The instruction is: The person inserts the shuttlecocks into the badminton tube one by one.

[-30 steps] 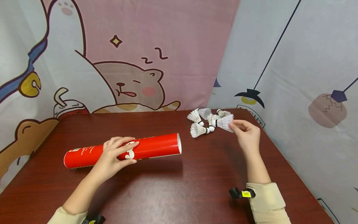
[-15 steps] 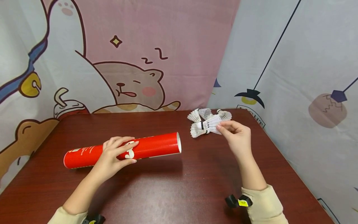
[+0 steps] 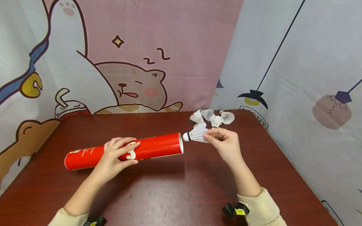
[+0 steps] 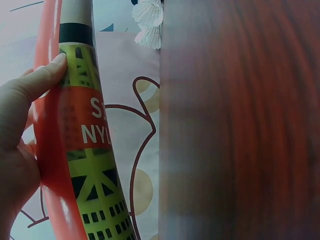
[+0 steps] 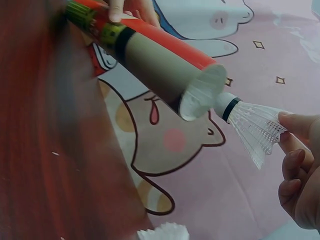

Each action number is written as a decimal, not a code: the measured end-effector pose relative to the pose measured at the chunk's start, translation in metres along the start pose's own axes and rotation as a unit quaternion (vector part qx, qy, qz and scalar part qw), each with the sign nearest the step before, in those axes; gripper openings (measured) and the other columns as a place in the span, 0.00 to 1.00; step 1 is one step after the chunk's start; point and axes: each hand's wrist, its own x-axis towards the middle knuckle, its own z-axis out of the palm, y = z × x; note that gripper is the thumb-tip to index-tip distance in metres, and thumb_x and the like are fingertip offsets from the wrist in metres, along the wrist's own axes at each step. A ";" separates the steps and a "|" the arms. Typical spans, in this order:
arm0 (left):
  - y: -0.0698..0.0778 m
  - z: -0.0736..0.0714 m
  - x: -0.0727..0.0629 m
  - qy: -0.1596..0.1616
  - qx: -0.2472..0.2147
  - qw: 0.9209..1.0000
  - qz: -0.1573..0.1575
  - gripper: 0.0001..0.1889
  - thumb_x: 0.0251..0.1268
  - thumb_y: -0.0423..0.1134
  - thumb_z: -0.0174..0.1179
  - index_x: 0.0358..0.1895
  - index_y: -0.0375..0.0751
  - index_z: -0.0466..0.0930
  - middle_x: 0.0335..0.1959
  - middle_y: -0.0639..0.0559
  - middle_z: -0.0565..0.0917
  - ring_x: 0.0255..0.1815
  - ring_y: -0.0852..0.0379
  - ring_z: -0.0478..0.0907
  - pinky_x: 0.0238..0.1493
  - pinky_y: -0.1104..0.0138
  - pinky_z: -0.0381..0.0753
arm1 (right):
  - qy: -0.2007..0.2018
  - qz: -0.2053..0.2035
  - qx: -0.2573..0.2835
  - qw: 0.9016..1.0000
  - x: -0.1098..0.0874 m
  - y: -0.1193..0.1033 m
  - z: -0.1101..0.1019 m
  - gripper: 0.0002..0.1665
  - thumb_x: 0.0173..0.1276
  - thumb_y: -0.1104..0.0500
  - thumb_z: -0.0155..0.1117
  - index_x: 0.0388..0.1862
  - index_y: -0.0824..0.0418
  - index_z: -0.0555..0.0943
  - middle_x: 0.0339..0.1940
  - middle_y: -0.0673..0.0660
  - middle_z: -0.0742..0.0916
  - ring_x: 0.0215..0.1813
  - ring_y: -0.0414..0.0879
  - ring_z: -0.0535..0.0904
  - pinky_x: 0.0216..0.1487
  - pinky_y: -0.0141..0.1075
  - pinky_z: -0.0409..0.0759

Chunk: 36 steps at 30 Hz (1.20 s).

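My left hand grips a long red shuttlecock tube around its middle, its right end tilted up off the table. That end is uncapped and faces right; the left wrist view shows a yellow-green printed side of the tube. Between thumb and fingers, my right hand pinches a white shuttlecock by its skirt edge. The cork points at the tube's mouth, right beside the rim in the right wrist view. Whether the two touch I cannot tell.
Several more white shuttlecocks lie in a loose group near the back right of the dark red-brown table. A printed cartoon cloth hangs behind the table and along its sides.
My right hand has carried the shuttlecock left and slightly nearer, from over the group to the tube's mouth. My left hand and the tube have stayed almost still.
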 end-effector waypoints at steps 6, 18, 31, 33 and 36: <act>0.000 0.000 0.001 0.000 0.000 1.000 0.003 0.33 0.46 0.53 0.73 0.59 0.51 0.80 0.58 0.49 0.77 0.57 0.48 0.66 0.52 0.48 0.54 | -0.036 0.012 0.003 0.999 -0.006 0.005 0.011 0.06 0.53 0.75 0.71 0.31 0.74 0.84 0.23 0.45 0.86 0.24 0.36 0.79 0.27 0.27 0.76; 0.000 0.000 0.002 -0.004 -0.003 1.000 0.004 0.33 0.45 0.51 0.74 0.60 0.51 0.79 0.58 0.48 0.77 0.57 0.49 0.66 0.52 0.48 0.54 | -0.093 0.001 0.004 0.996 -0.017 0.021 0.032 0.07 0.52 0.72 0.73 0.31 0.71 0.85 0.25 0.58 0.87 0.23 0.37 0.78 0.25 0.28 0.74; 0.002 0.002 0.001 -0.005 -0.003 1.000 0.004 0.33 0.54 0.66 0.58 0.59 0.51 0.80 0.57 0.48 0.77 0.57 0.50 0.66 0.52 0.48 0.54 | -0.108 0.020 0.028 0.994 -0.023 0.028 0.047 0.05 0.52 0.73 0.72 0.29 0.70 0.84 0.22 0.56 0.86 0.22 0.40 0.76 0.23 0.28 0.71; 0.002 0.002 0.001 -0.005 -0.002 1.000 0.004 0.33 0.54 0.66 0.58 0.59 0.51 0.80 0.57 0.48 0.77 0.57 0.50 0.66 0.52 0.48 0.54 | -0.107 0.027 0.025 0.994 -0.023 0.024 0.049 0.04 0.53 0.74 0.71 0.28 0.71 0.84 0.21 0.56 0.85 0.21 0.39 0.76 0.23 0.28 0.71; 0.002 0.002 0.000 -0.004 -0.002 1.000 0.004 0.33 0.54 0.66 0.58 0.59 0.51 0.80 0.57 0.48 0.77 0.57 0.50 0.66 0.52 0.48 0.54 | -0.103 0.039 0.021 0.994 -0.023 0.024 0.052 0.04 0.52 0.77 0.69 0.28 0.73 0.83 0.22 0.59 0.85 0.22 0.39 0.76 0.24 0.28 0.71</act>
